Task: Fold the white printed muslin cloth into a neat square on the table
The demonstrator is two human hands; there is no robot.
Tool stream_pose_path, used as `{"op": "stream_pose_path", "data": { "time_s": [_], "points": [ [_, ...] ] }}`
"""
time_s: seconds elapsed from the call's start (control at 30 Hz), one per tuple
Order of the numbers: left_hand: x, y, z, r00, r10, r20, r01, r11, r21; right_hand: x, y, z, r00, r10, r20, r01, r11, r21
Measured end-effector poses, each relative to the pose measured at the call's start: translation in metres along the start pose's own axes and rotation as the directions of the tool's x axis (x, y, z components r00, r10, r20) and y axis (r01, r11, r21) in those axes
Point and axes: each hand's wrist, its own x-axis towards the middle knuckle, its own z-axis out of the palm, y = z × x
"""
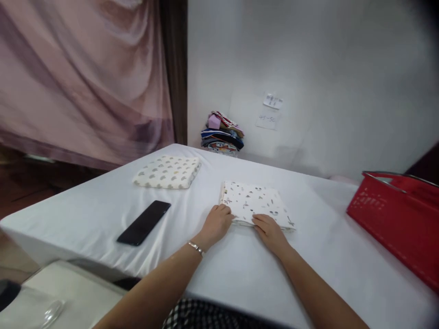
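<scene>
A folded white cloth (255,198) with small dark and brown prints lies flat on the white-covered table (302,274). At its near left corner, my left hand (218,223) has its fingers curled and closed on the fabric. My right hand (270,232) grips the near edge farther right, fingers on top and the thumb low at the edge. The cloth's layers show along that near side. To the left rests another folded cloth (168,172), cream with grey printed shapes, apart from both hands.
A black phone (144,223) lies left of my left hand. On the right stands a red plastic basket (394,219) with a metal handle. Folded textiles (222,135) are stacked beyond the far edge by the wall. A pink curtain (85,82) hangs at the left.
</scene>
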Motion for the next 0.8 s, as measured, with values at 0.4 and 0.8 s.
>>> {"op": "stream_pose_path", "data": {
  "time_s": [0.4,0.8],
  "points": [
    [0.003,-0.014,-0.003,0.997,0.053,-0.049,-0.056,0.996,-0.064,-0.034,0.031,-0.052,0.945,0.313,0.095,-0.321,0.943,0.086],
    [0.004,-0.022,0.001,0.998,0.06,-0.022,-0.061,0.996,-0.06,-0.057,0.065,-0.066,0.398,0.917,-0.021,-0.806,0.361,0.469]
  ]
}}
